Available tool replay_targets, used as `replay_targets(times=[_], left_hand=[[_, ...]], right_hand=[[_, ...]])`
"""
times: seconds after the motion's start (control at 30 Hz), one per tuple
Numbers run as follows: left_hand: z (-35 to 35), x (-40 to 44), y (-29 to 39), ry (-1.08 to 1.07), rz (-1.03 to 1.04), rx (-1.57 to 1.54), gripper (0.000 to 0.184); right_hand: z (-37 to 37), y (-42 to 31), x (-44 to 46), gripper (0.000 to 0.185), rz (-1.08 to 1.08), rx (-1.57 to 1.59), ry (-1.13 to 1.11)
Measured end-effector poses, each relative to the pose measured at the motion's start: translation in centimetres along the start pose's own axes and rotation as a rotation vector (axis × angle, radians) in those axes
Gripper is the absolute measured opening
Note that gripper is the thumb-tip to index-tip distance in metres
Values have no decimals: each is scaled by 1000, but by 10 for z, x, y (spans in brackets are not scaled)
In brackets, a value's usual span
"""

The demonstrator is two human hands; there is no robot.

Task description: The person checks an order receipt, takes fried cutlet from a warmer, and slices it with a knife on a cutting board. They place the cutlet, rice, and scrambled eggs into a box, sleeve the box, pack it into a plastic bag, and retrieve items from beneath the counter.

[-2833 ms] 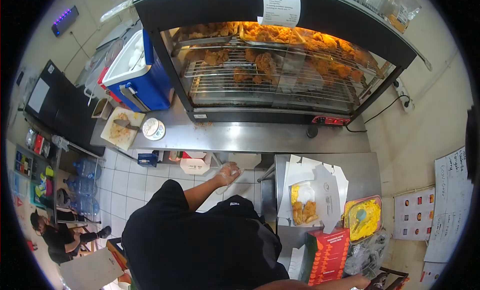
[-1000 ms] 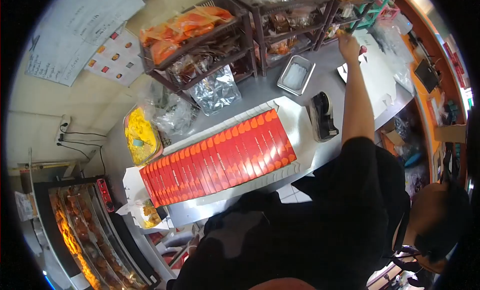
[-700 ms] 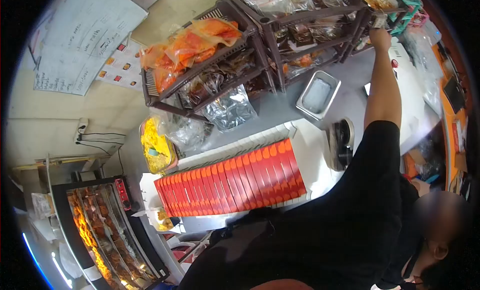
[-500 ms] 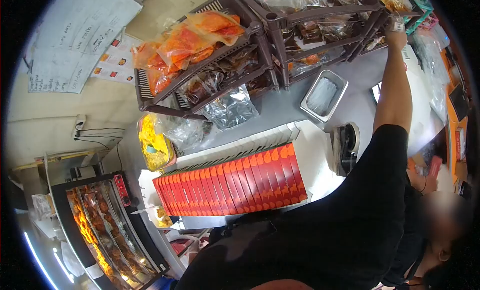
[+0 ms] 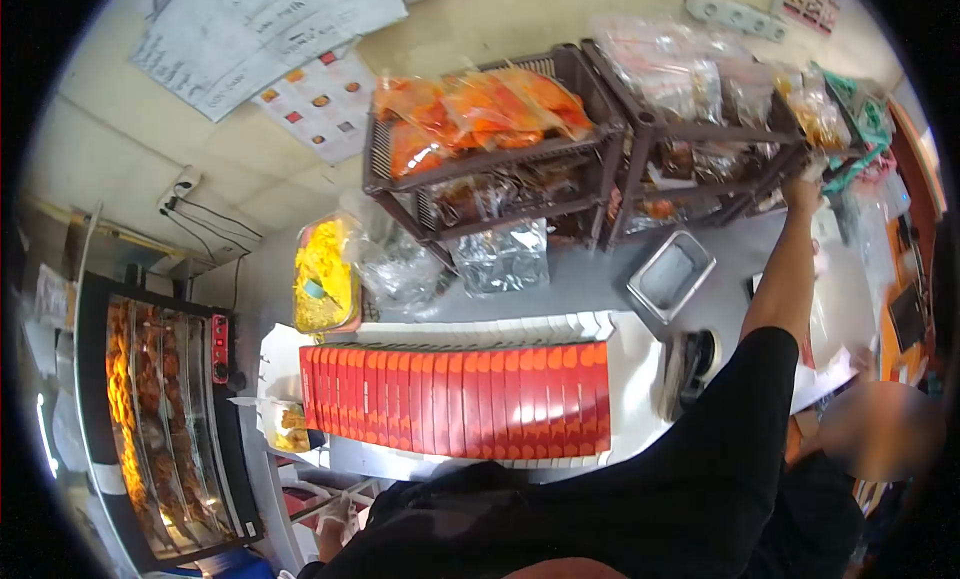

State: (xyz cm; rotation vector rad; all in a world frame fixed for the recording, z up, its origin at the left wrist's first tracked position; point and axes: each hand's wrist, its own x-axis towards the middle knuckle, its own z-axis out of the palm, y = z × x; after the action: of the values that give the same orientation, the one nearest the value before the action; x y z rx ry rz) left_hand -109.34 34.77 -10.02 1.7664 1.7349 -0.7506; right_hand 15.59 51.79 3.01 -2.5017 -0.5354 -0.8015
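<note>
My right arm stretches out to the far right, where my right hand [image 5: 803, 189] is at the front of the rightmost dark plastic crate [image 5: 850, 149]. Its fingers look closed on something pale that I cannot make out. Small clear bags [image 5: 818, 114] lie in that crate just above the hand. Low at the left, below the counter edge, my left hand [image 5: 335, 519] shows partly, with clear plastic over it like a glove. Its fingers are too blurred to read. Between the two hands stands a long row of red folded boxes [image 5: 455, 404].
Stacked brown crates [image 5: 490, 159] hold bags of orange food [image 5: 480, 109]. A metal tray [image 5: 672, 274], a black device [image 5: 690, 369] and a container of yellow food [image 5: 325, 274] stand on the counter. A lit food warmer [image 5: 165, 429] is at left; another person [image 5: 820, 499] is at right.
My view has swung, so crates and counter sit lower and more level. My right hand stays at the right crate. My left hand has come into view at the lower left.
</note>
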Motion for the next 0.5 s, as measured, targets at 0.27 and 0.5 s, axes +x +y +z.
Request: replay_targets(times=[0.27, 0.5], left_hand=[[-11, -70, 5, 44, 138, 475, 40], [33, -27, -34, 271, 289, 256, 41]], right_hand=[[-10, 2, -9, 39, 543, 665, 183], [-77, 76, -42, 24, 219, -270, -106]])
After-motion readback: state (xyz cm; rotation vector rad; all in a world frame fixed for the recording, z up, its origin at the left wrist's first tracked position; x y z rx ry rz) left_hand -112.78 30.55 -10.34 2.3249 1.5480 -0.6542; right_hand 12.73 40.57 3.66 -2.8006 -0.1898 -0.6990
